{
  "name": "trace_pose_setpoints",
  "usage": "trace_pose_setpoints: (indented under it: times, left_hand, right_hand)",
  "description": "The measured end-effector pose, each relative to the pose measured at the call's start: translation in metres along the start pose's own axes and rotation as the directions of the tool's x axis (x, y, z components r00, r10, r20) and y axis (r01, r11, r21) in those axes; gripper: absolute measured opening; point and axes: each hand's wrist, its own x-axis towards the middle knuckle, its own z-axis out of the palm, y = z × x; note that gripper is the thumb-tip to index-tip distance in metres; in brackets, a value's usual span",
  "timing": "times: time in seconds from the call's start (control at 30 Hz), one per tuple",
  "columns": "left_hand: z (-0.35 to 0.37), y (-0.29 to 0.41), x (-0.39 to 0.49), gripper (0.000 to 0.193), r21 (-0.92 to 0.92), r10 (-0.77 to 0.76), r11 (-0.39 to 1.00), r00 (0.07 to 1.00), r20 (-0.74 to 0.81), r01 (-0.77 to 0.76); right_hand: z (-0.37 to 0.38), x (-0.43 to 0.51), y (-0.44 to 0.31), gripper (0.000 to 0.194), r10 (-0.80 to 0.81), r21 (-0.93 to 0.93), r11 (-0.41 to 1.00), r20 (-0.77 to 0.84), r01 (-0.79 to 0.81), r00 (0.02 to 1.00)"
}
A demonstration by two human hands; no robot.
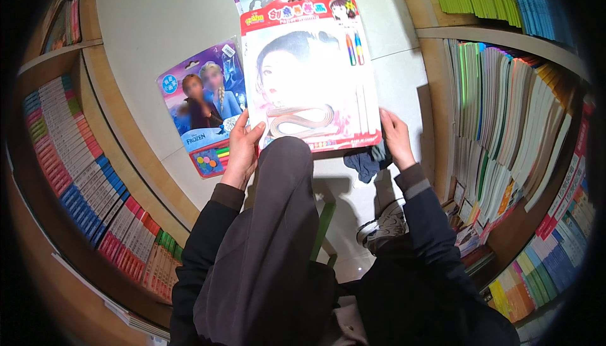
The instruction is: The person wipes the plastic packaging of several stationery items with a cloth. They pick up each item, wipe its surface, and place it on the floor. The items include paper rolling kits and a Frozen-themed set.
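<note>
A red-edged paper-rolling craft kit point(307, 76) in a flat pack is held between my two hands above my raised knee. It shows a drawn head, coiled paper strips and two coloured pens; glare washes out its middle. My left hand point(244, 147) grips its lower left edge, thumb on the front. My right hand point(396, 139) holds its lower right edge, with the fingers partly hidden. Beyond its top edge shows a similar purple-edged kit point(246, 0), partly covered. A Frozen colouring pack point(201, 104) with coloured discs and sticks lies on the floor to the left, close to my left hand.
Book-filled shelves stand on both sides: a left shelf point(142, 175) and a right shelf point(433, 109). Below the kit, a dark crumpled cloth point(364, 164) lies on the tiled floor point(142, 24). A green bar point(324, 227) and my shoe point(386, 225) are beside my leg.
</note>
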Motion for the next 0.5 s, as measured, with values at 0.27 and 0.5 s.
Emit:
trace_pose_setpoints:
  times: [0.27,0.5]
  left_hand:
    - [0.046,0.03,0.012,0.056,0.257,0.108,0.957,0.987,0.12,-0.136]
    - [0.092,0.077,-0.044,0.078,0.635,0.293,0.6,0.872,0.391,-0.486]
  right_hand:
    - [-0.022,-0.024,-0.103,0.036,-0.137,0.428,0.895,-0.002,0.125,0.991]
    - [-0.019,-0.096,-0.185,0.032,-0.596,-0.206,0.803,-0.298,0.559,0.746]
